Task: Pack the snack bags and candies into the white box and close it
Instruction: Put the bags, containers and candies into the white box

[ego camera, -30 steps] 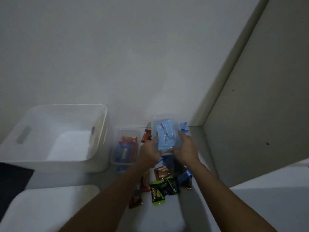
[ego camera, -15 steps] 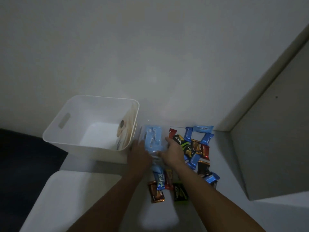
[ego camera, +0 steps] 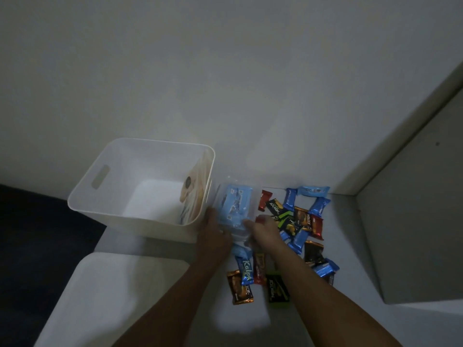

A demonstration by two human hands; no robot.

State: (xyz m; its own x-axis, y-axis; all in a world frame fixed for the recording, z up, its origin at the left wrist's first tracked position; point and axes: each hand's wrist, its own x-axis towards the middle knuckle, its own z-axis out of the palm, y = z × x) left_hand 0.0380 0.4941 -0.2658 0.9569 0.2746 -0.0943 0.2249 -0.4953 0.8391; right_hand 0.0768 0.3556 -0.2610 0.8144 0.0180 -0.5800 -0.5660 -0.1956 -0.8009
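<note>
An open white box (ego camera: pixel 105 196) with a handle slot stands at the left on a white surface; something pale leans against its right inner wall. Just right of the box, my left hand (ego camera: pixel 214 236) and my right hand (ego camera: pixel 265 234) hold a clear plastic container (ego camera: pixel 234 206) with light blue snack packs inside, low over the surface. Several loose snack bags (ego camera: pixel 300 216) in blue, red, black and green lie to the right. More loose bags (ego camera: pixel 246 276) lie between my forearms.
A flat white lid (ego camera: pixel 107 296) lies in front of the box at lower left. A dark floor (ego camera: pixel 37 234) shows at the far left. A grey wall rises behind, and a grey panel (ego camera: pixel 413 221) closes the right side.
The view has swung right to left and back, and down. My hands have carried the clear container down from in front of the wall to just right of the white box.
</note>
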